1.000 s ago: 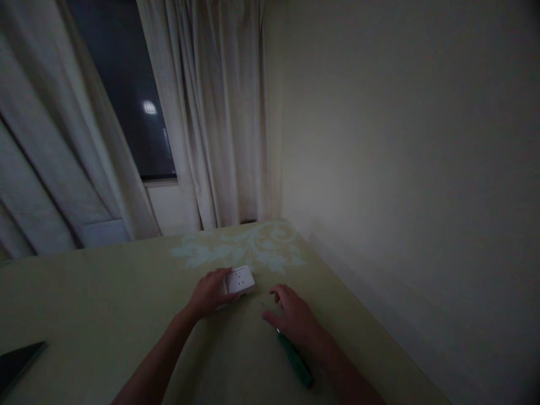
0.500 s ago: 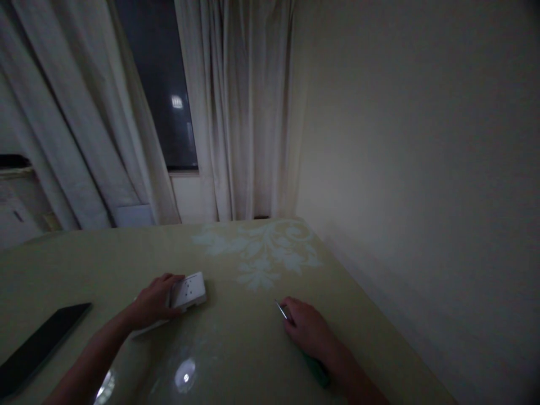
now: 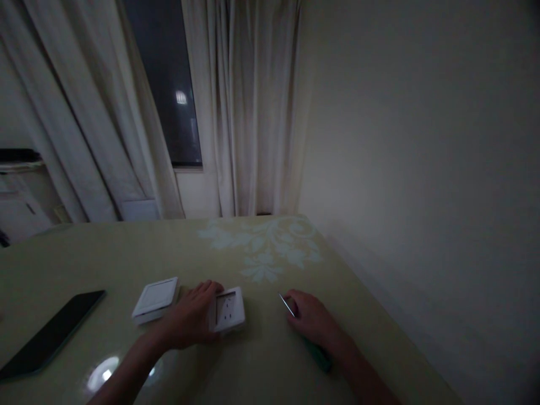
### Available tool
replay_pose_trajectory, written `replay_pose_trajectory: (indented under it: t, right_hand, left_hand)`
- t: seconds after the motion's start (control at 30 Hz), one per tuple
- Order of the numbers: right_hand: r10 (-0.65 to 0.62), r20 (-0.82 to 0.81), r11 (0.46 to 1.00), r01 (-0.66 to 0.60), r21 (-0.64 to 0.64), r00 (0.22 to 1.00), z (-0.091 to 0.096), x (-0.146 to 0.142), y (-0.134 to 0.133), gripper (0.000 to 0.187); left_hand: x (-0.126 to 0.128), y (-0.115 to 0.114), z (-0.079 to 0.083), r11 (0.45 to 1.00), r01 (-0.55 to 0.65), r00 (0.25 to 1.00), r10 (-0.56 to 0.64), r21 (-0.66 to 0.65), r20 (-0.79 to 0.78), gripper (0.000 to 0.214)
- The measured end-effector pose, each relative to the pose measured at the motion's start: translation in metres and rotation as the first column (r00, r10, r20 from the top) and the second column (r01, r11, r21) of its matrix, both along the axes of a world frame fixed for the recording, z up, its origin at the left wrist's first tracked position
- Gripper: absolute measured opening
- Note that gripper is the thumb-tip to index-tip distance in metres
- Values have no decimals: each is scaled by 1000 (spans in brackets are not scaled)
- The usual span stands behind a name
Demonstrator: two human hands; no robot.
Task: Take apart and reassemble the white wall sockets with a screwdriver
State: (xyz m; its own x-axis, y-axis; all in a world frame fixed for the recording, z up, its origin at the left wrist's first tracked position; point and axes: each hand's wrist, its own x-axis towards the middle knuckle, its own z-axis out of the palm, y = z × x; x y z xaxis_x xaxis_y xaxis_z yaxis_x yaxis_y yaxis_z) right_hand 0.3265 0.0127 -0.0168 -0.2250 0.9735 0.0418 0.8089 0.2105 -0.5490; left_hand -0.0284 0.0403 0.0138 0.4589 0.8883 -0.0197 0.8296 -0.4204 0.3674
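Observation:
My left hand (image 3: pixel 190 316) is closed on a white wall socket (image 3: pixel 228 309) that lies on the pale green table (image 3: pixel 261 365). To its left a second white square plate (image 3: pixel 155 298) lies by itself. My right hand (image 3: pixel 312 320) is closed around a screwdriver (image 3: pixel 314 351) with a green handle; the thin metal tip points up and left, a short way right of the socket.
A dark phone (image 3: pixel 50 335) lies at the table's left edge. White curtains (image 3: pixel 248 107) and a dark window (image 3: pixel 164 79) stand behind the table. A bare wall (image 3: pixel 422 169) runs along the table's right side. The room is dim.
My left hand has left one white plate at the left and drawn the socket to the right, toward the screwdriver. My right hand has barely moved.

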Motion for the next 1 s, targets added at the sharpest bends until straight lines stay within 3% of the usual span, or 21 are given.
replay_pose_trajectory:
  t: [0.1, 0.17, 0.27, 0.33, 0.47, 0.53, 0.6, 0.67, 0.77, 0.87, 1.0]
  right_hand:
    - [33, -18, 999, -33, -31, 999, 6, 1, -5, 45]
    - [48, -28, 998, -49, -41, 998, 8, 1, -6, 50]
    - [62, -39, 997, -63, -44, 997, 8, -2, -5, 49]
    - [66, -46, 997, -68, -47, 997, 8, -4, -3, 49]
    - [46, -56, 996, -50, -68, 997, 10, -1, -7, 55]
    - [24, -51, 995, -29, -99, 998, 13, 6, -13, 74]
    - [10, -34, 989, -15, -150, 999, 17, 15, -21, 102]
    - [37, -13, 975, -39, -220, 999, 20, 22, -27, 109]
    - [101, -14, 961, -101, -257, 995, 25, 24, -27, 89]
    - [79, -84, 977, -94, -194, 993, 29, 22, -19, 63]
    - [46, -206, 997, -57, -49, 977, 37, 27, -9, 33]
  left_hand:
    - [5, -13, -5, 1000, -3, 989, 7, -31, 146, 73]
    - [-3, -12, -11, 995, -96, 966, 93, 0, 243, 75]
    - [-17, 3, -22, 948, -282, 949, 253, 147, 188, 77]
    - [-23, 12, -30, 931, -314, 948, 294, 187, 124, 76]
    - [-22, 13, -45, 944, -288, 958, 281, 164, 63, 64]
    - [-21, 5, -49, 952, -256, 967, 250, 169, 55, 61]
    - [-19, -6, -52, 974, -160, 985, 146, 157, 96, 70]
    - [-14, -18, -54, 995, 5, 977, -25, 97, 210, 89]
    - [9, -32, -59, 991, 133, 927, -116, -22, 357, 108]
    - [43, -41, -65, 997, 63, 900, -42, -33, 434, 97]
    - [69, -53, -70, 993, 107, 880, -68, -57, 470, 97]
